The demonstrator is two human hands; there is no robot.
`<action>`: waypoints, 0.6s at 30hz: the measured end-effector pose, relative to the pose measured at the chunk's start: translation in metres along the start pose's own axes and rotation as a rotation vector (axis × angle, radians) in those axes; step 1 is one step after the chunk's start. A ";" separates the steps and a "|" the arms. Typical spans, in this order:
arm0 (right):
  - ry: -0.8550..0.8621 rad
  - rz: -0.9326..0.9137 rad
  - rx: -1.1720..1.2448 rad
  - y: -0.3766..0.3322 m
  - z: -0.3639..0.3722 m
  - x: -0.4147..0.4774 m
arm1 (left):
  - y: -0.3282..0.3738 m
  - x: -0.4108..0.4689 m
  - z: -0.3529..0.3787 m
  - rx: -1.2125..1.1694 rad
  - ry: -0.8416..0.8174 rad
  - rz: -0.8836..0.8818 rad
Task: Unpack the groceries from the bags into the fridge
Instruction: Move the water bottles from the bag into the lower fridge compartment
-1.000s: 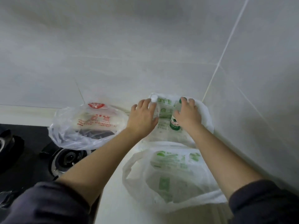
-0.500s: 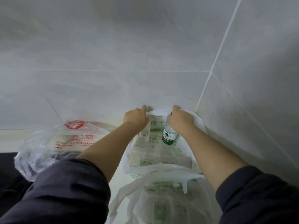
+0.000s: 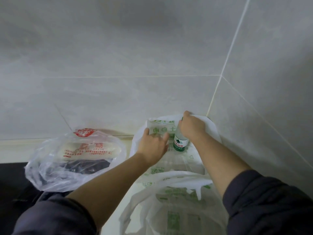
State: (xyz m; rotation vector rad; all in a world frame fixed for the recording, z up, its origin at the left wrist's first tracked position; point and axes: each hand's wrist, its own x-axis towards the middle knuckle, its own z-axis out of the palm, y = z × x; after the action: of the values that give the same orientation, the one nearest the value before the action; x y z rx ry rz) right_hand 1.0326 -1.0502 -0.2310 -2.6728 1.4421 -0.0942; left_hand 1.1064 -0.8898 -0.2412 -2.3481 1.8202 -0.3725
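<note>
A white plastic bag with green print [image 3: 194,156] stands in the corner of the counter. A clear water bottle with a green label [image 3: 180,143] stands upright inside it. My right hand [image 3: 191,127] is closed around the bottle's neck and top. My left hand [image 3: 153,144] reaches into the bag left of the bottle, fingers spread over something clear that I cannot make out. A second white bag with green print [image 3: 172,211] lies open nearer to me.
A clear bag with red print [image 3: 74,160], holding pale and dark packets, sits to the left, partly over the black stove top [image 3: 11,182]. Tiled walls [image 3: 152,56] close in behind and on the right. The pale counter [image 3: 20,146] runs along the back wall.
My left hand has dropped from the bag's upper rim down into the bag. My right hand stays on the bottle top. The view has swung back to show more of the left bag.
</note>
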 end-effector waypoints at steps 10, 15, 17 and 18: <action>-0.047 0.010 0.005 -0.003 -0.005 -0.007 | -0.038 -0.030 -0.084 -0.557 0.222 -0.435; -0.018 0.044 0.273 0.002 -0.009 -0.019 | -0.050 -0.079 -0.124 -0.936 0.411 -0.548; -0.005 0.073 0.361 0.002 -0.019 -0.028 | -0.054 -0.095 -0.137 -1.005 0.472 -0.568; 0.029 0.083 0.403 0.000 -0.026 -0.032 | -0.057 -0.102 -0.143 -1.020 0.488 -0.576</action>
State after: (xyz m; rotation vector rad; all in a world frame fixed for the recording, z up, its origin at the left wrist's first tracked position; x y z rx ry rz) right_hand 1.0122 -1.0246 -0.2049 -2.2935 1.3682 -0.3747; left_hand 1.0948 -0.7717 -0.0994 -3.7983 1.6806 -0.0429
